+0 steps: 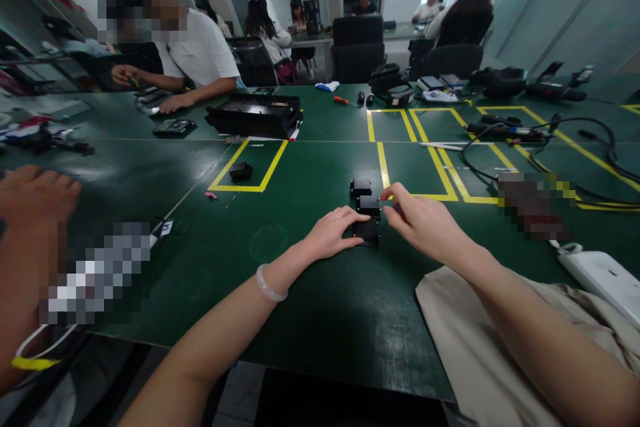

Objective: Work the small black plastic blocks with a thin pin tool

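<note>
Three small black boxes stand in a row on the green table: a far one, a middle one and a near one. My left hand comes at them from the left, with thumb and forefinger spread against the near box, steadying it. On the other side, my right hand is held close to the middle box, its thumb and forefinger curled toward each other. A small dark thing seems to be between those fingertips, but I cannot make out what it is.
Beige cloth lies under my right forearm, near a white power bank. Black cables spread at the right. A black tray and another black part are farther off. A co-worker's arm reaches in at left.
</note>
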